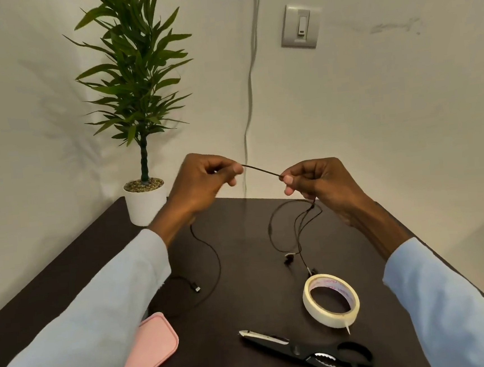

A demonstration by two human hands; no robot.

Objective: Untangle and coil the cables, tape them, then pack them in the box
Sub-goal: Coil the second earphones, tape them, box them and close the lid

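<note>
Risk: thin black cable (261,171) stretched taut between both hands; hard pull could tighten tangle hanging under right hand (319,182) rather than free it; dangling loops could snag masking tape roll (331,300) or scissors (311,353) on counter (248,241). Left hand (202,183) pinched cable end between thumb and fingertip, raised above counter; right hand pinched same strand, remaining loops drooping from it toward counter; second length trailed under left wrist to plug (196,289). Pink case (150,349) lay near left sleeve.
</note>
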